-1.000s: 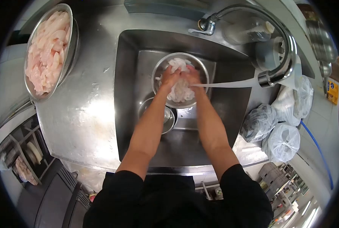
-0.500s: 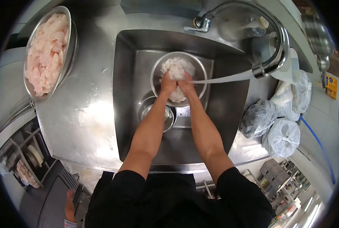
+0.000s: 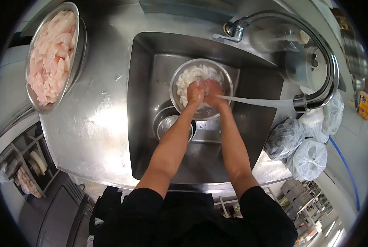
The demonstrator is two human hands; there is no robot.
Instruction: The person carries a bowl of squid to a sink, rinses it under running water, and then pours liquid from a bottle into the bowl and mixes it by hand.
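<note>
Both of my hands are down in a round metal bowl (image 3: pixel 174 98) inside the sink, among wet white pieces of meat or seafood (image 3: pixel 189 76). My left hand (image 3: pixel 196 93) presses into the pieces with its knuckles bent, its fingertips hidden. Close beside it, my right hand (image 3: pixel 213 94) reaches in, its fingers sunk among the pieces and partly blurred. I cannot tell whether either hand grips any of them. A stream of water (image 3: pixel 254 101) from the curved faucet (image 3: pixel 302 102) runs sideways to my right hand and the bowl.
Smaller metal bowls (image 3: pixel 166 124) sit lower in the sink (image 3: pixel 151 160). On the left counter (image 3: pixel 93 136) stands a metal bowl heaped with pale pink raw meat (image 3: pixel 53 57). Tied plastic bags (image 3: pixel 308 159) crowd the right edge, with a clear bottle (image 3: pixel 278 38) behind the faucet.
My hands have gone from clasping a clump of white pieces together to reaching down into them. The pieces now lie spread around the bowl. The whole view has shifted slightly.
</note>
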